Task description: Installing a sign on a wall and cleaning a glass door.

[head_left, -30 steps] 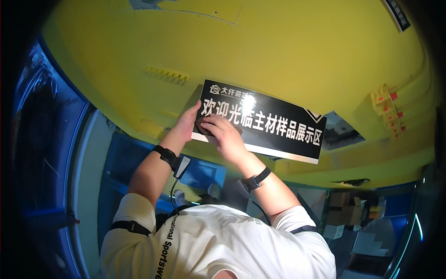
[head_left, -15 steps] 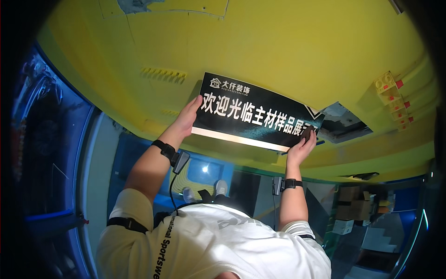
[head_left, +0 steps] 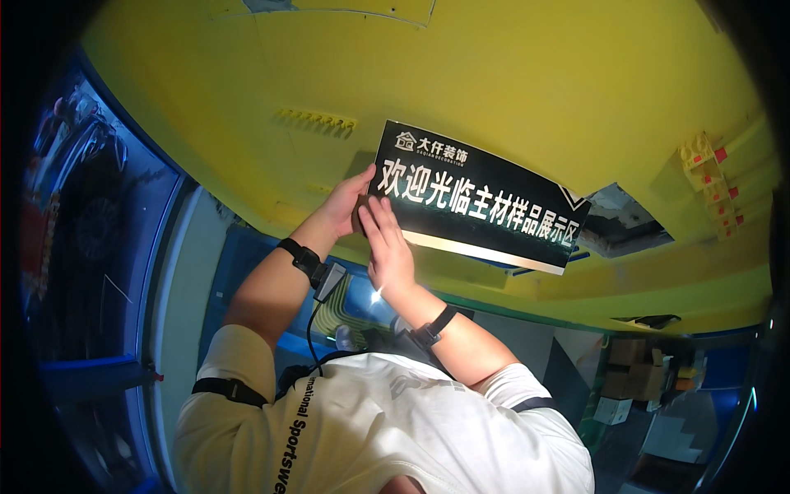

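A long black sign (head_left: 485, 193) with white lettering and a pale lower strip sits against the yellow wall, tilted down toward the right. My left hand (head_left: 350, 206) holds its left edge, fingertips up along that side; part of the grip is hidden. Beside it, my right hand (head_left: 390, 247) lies with fingers stretched flat over the sign's lower left corner. No hand touches the sign's right end.
Right of the sign, the yellow wall (head_left: 543, 74) has a ragged dark opening (head_left: 621, 221). Yellow toothed strips (head_left: 317, 122) and a yellow-and-red bracket (head_left: 712, 185) stick out from it. Cardboard boxes (head_left: 638, 380) stand at the lower right, a blue-framed window (head_left: 107, 222) at the left.
My right hand has left the sign's right end and crossed to its lower left corner, beside my left hand. My left hand stays at the left edge. The view has shifted slightly.
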The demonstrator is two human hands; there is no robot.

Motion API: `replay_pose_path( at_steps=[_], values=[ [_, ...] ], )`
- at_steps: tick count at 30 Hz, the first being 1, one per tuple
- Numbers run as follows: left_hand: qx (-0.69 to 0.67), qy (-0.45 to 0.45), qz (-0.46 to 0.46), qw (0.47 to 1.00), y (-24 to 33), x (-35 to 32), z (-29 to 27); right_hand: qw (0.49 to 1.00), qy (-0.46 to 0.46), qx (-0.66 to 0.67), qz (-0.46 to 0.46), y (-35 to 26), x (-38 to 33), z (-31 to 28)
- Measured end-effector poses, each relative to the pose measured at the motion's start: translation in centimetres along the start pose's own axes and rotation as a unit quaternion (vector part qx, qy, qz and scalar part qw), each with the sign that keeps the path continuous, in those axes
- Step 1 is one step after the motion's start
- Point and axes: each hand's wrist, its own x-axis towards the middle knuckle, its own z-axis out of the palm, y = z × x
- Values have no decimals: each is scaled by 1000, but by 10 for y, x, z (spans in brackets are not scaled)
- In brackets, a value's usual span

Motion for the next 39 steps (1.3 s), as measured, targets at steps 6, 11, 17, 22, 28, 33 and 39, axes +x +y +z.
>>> replay_pose_path(
  at_steps=[6, 11, 17, 22, 28, 33, 39],
  values=[
    [27, 46, 17, 998, 1, -8, 3, 974, -171, -4, -148, 11, -10, -33],
    [26, 36, 11, 999, 9, -11, 16, 936, -318, -87, -121, 63, -87, -72],
    [115, 106, 59, 986, 3, -4, 8, 847, -96, 45, 522, 161, -247, -176],
    [163, 145, 83, 972, 5, -11, 18, 668, 438, 189, 571, 146, -245, -260],
    [146, 199, 87, 965, -10, 0, 18, 836, 373, -59, 398, 154, -184, -253],
    [197, 254, 111, 940, -23, 11, 18, 844, 308, -272, 345, 188, -128, -225],
    [156, 216, 113, 957, -18, 8, 11, 927, 148, -292, 184, 113, -54, -109]
  ],
)
